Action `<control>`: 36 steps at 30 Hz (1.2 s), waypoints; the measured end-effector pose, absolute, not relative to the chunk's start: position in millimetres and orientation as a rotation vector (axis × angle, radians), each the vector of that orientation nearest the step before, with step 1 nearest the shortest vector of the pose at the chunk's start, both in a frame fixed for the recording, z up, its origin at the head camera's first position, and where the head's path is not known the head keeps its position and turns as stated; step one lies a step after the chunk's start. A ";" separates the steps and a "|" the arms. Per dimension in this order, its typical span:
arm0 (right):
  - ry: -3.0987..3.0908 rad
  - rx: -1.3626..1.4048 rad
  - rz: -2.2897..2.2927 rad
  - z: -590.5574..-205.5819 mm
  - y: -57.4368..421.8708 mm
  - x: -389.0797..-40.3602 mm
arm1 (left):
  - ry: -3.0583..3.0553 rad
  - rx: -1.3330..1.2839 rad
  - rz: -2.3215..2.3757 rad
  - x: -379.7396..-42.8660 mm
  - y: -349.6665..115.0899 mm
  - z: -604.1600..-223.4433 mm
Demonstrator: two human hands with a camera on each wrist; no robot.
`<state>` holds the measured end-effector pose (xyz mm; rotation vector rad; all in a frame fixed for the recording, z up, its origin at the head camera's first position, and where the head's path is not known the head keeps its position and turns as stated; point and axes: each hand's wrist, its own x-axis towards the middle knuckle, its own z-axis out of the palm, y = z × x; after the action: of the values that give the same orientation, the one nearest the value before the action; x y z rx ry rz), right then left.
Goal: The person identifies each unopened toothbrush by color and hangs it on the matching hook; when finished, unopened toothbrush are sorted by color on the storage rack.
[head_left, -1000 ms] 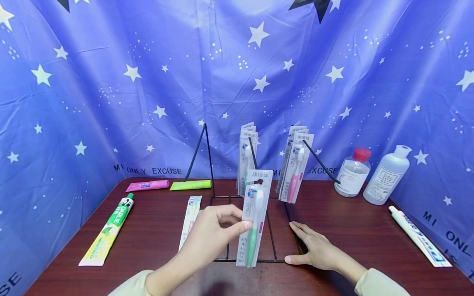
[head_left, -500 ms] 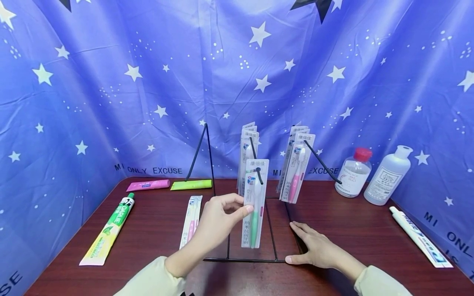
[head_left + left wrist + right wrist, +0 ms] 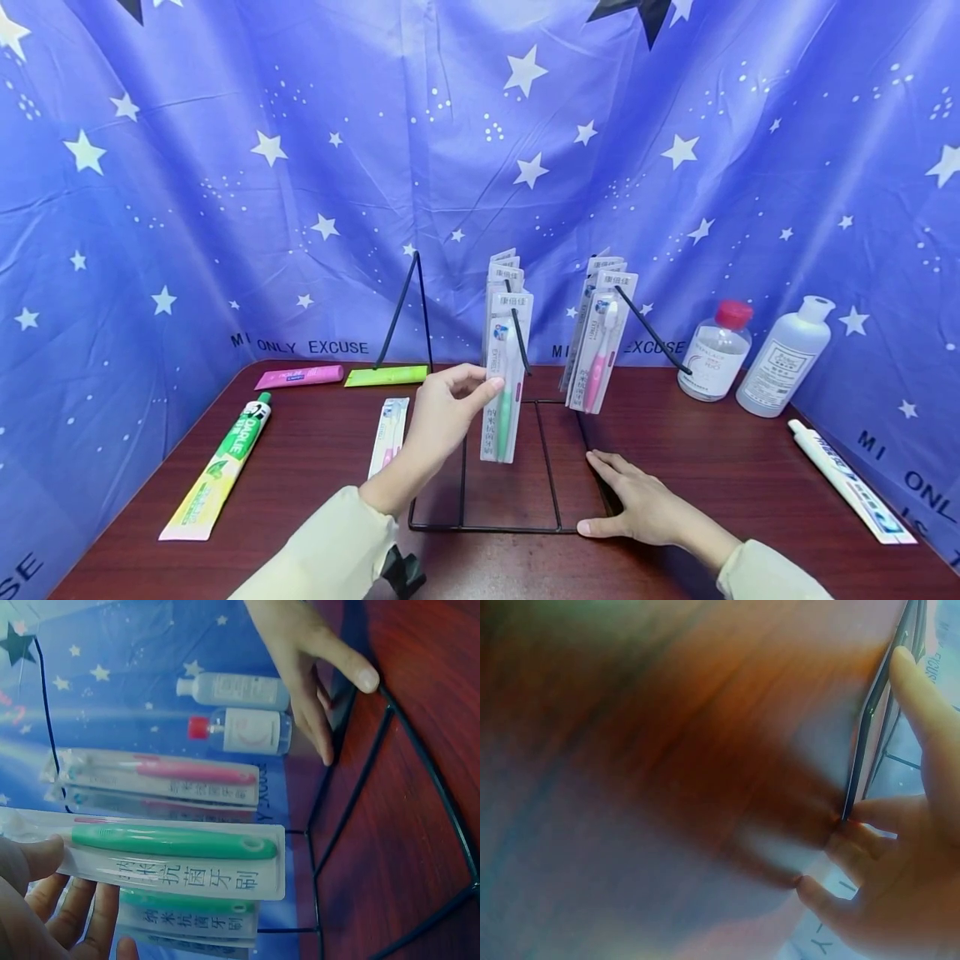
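My left hand [image 3: 438, 421] pinches the left edge of a packaged toothbrush [image 3: 505, 421] with a green handle. The middle hook [image 3: 521, 342] of a black wire rack [image 3: 517, 530] pokes out through the hole at the top of its card. Directly behind hang more green-handled packs [image 3: 191, 922], partly hidden. My right hand [image 3: 641, 504] rests at the front right corner of the rack's base, thumb at the front wire and fingers along the side. On the right hook [image 3: 652, 327] hang several packs, a pink-handled toothbrush [image 3: 600, 358] foremost.
The left hook [image 3: 395, 312] is bare. Another packaged toothbrush [image 3: 388, 433] lies left of the rack. Pink [image 3: 300, 377], lime [image 3: 386, 376] and green-yellow [image 3: 217, 471] tubes lie on the left. A red-capped bottle [image 3: 715, 354], a white bottle [image 3: 783, 358] and a white tube [image 3: 851, 482] are on the right.
My left hand has moved the green-handled toothbrush pack up and away from me, farther along the middle hook toward the packs behind. My right hand has stayed in place.
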<state>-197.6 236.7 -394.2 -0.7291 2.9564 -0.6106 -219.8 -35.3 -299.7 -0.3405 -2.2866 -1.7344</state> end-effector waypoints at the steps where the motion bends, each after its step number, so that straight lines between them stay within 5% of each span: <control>1: 2.956 -0.729 -0.610 -394.1 236.5 -197.5 | -2.277 -0.331 -1.743 -222.0 -35.2 -299.8; 36: 2.971 -0.736 -0.602 -394.8 236.8 -196.7 | -2.219 -0.243 -1.815 -268.6 -26.0 -301.7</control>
<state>-196.7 236.8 -394.8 -0.7364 2.9714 -0.6021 -268.6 -26.0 -301.7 -0.2426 -2.2191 -1.8145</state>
